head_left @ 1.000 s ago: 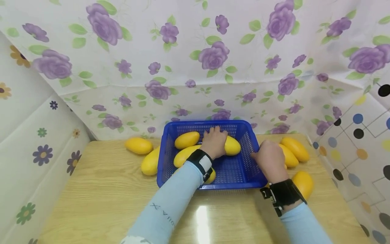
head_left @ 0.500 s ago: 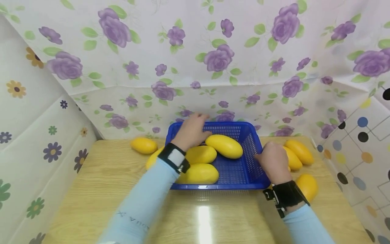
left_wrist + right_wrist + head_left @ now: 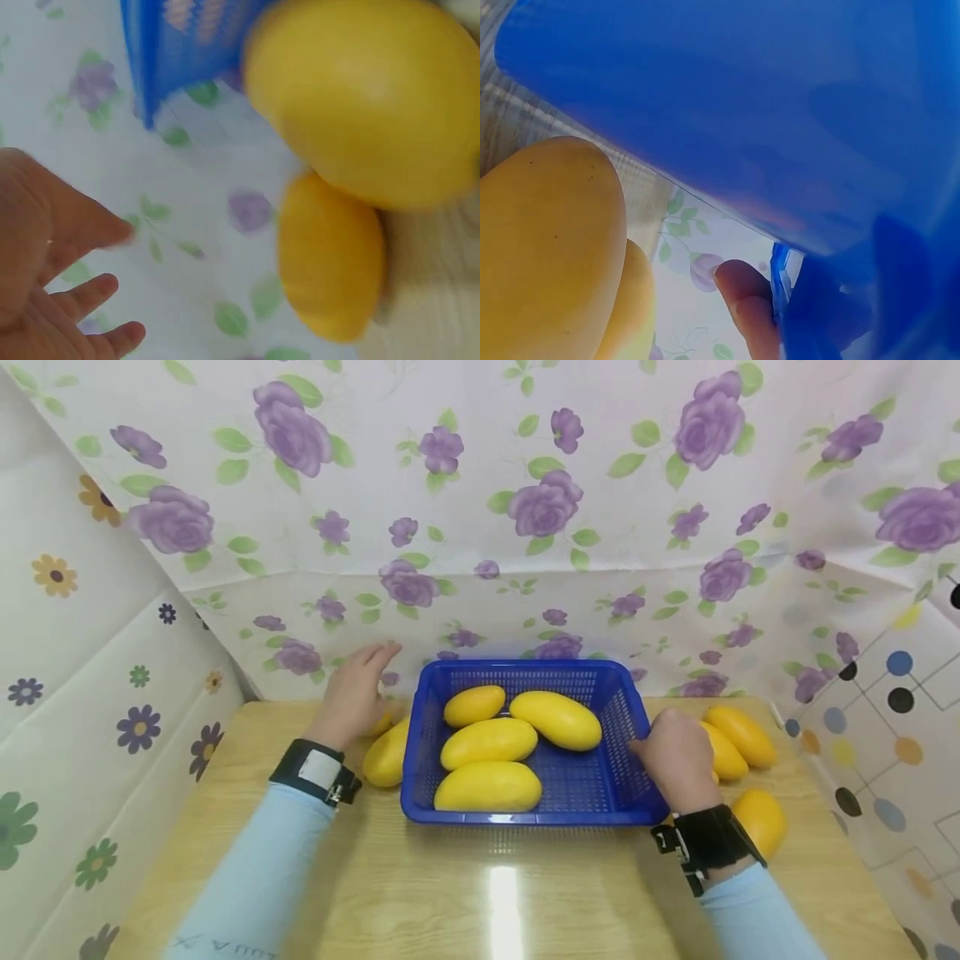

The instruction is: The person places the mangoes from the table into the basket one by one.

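Observation:
A blue plastic basket (image 3: 525,818) stands on the table with several yellow mangoes inside, one of them a long mango (image 3: 557,720) at the back. My right hand (image 3: 678,760) grips the basket's right rim; in the right wrist view a finger (image 3: 748,304) shows beside the blue wall (image 3: 705,105). Left of the basket, my left hand (image 3: 352,697) hovers with fingers spread, partly covering a small mango (image 3: 330,255). Nearer the basket lies a larger mango (image 3: 386,758). In the left wrist view the hand holds nothing and is apart from both mangoes.
Right of the basket lie more mangoes, among them a rear mango (image 3: 741,737) and a front mango (image 3: 760,822). The wooden table (image 3: 420,893) meets a flowered cloth (image 3: 480,527) behind the basket. Patterned sheets flank both sides.
My left hand has let go of a mango in the basket and moved left, out over the mangoes beside it. The right hand has stayed on the rim.

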Tool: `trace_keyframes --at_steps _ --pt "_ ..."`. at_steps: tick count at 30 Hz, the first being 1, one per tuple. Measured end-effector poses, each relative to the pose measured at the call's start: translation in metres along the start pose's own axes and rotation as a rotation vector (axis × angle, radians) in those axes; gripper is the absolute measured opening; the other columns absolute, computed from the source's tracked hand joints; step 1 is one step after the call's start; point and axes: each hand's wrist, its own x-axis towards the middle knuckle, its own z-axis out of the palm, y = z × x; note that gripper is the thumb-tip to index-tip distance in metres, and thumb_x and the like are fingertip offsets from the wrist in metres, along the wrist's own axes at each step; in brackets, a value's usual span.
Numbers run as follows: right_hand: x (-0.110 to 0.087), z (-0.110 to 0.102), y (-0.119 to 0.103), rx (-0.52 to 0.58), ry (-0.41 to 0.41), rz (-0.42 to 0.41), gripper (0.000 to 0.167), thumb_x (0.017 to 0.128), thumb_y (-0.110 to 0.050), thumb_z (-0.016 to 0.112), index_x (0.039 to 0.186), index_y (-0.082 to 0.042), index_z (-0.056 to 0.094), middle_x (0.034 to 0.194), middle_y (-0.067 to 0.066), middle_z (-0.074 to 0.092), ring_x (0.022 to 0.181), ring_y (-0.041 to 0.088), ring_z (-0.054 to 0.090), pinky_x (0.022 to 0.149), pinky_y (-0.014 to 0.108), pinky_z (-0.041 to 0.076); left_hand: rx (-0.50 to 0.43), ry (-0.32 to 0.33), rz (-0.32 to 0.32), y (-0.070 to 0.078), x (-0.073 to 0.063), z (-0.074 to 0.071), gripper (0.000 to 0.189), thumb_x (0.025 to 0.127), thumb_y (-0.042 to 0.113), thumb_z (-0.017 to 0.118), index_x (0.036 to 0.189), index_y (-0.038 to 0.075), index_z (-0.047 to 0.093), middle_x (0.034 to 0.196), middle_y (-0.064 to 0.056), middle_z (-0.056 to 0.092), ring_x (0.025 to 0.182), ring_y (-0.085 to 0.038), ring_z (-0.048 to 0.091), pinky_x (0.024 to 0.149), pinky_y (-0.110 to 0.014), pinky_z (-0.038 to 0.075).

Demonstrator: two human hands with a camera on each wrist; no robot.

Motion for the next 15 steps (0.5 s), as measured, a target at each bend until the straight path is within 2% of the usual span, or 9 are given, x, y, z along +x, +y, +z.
trace_keyframes --at_steps 2,5,8,12,15 --pt "-0.001 0.0 0.002 0.008 0.008 0.002 0.037 0.076 -0.032 0.075 0.059 -0.005 0.056 0.057 0.008 0.052 0.052 0.023 0.053 0.045 0.03 0.04 0.056 -0.066 -0.03 -0.009 -0.002 0.004 0.077 0.072 -0.004 0.068 0.139 0.021 0.041 0.147 -0.013 0.037 0.135 -0.039 0.03 0.103 -0.065 0.029" --pt "-0.002 0.0 0.005 0.01 0.016 0.008 0.038 0.075 -0.032 0.075 0.057 -0.005 0.055 0.055 0.007 0.05 0.051 0.022 0.052 0.044 0.03 0.039 0.134 -0.2 -0.098 -0.02 -0.007 0.014 0.071 0.078 0.0 0.066 0.139 0.029 0.042 0.151 -0.013 0.031 0.138 -0.045 0.02 0.099 -0.074 0.021" --pt "-0.002 0.002 0.004 0.006 0.005 0.009 0.038 0.076 -0.032 0.075 0.057 -0.006 0.055 0.054 0.006 0.049 0.05 0.021 0.051 0.043 0.029 0.039 0.155 -0.295 -0.163 -0.028 -0.015 0.025 0.065 0.082 -0.003 0.056 0.138 0.028 0.045 0.152 -0.014 0.029 0.138 -0.049 0.015 0.098 -0.076 0.015" --pt "-0.001 0.002 0.001 0.007 -0.005 0.008 0.038 0.077 -0.032 0.074 0.057 -0.006 0.055 0.053 0.006 0.049 0.049 0.02 0.049 0.043 0.028 0.038 0.12 -0.336 -0.21 -0.039 -0.025 0.036 0.063 0.08 -0.007 0.053 0.135 0.022 0.049 0.15 -0.016 0.031 0.137 -0.051 0.017 0.099 -0.076 0.016" --pt "-0.001 0.002 -0.001 0.01 0.0 0.007 0.038 0.077 -0.031 0.074 0.057 -0.005 0.055 0.052 0.005 0.047 0.047 0.02 0.049 0.042 0.028 0.037 0.101 -0.322 -0.224 -0.048 -0.027 0.042 0.061 0.08 -0.003 0.055 0.136 0.021 0.048 0.149 -0.018 0.033 0.134 -0.052 0.024 0.098 -0.073 0.023"
